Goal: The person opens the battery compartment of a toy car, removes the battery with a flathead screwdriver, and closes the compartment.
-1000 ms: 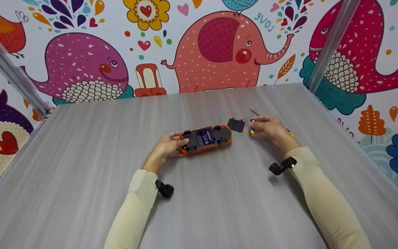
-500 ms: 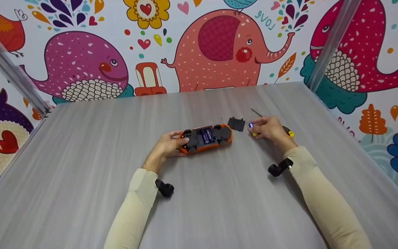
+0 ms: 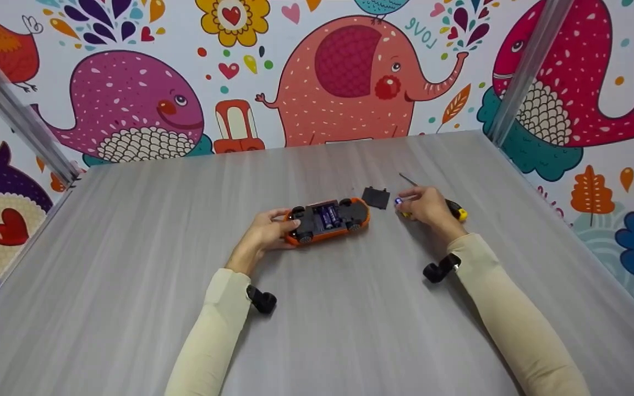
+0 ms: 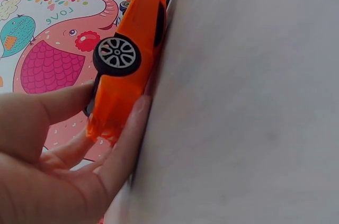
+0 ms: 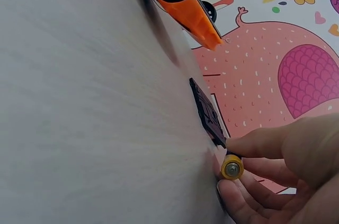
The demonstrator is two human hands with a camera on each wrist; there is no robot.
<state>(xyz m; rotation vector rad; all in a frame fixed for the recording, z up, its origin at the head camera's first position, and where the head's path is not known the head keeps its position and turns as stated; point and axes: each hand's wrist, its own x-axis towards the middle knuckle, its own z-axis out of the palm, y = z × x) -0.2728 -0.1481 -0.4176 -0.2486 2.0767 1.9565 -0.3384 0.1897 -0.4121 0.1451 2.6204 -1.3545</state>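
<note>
Right hand (image 3: 428, 207) lower now, pinching battery (image 5: 232, 167) at table (image 3: 130, 264); left hand (image 3: 264, 234) gripping toy car (image 3: 328, 220)

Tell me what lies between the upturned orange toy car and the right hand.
In the head view, a small black plastic battery cover lies flat on the grey table between the orange toy car and the right hand.

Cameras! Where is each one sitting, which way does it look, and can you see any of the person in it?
Head: worn on the head, looking forward and down at the table; both sleeves and hands show.
Left wrist: on the left wrist, looking along the left hand gripping the orange toy car.
Right wrist: on the right wrist, looking at the right hand pinching a battery beside the black cover.
Shared: all three show the car.
</note>
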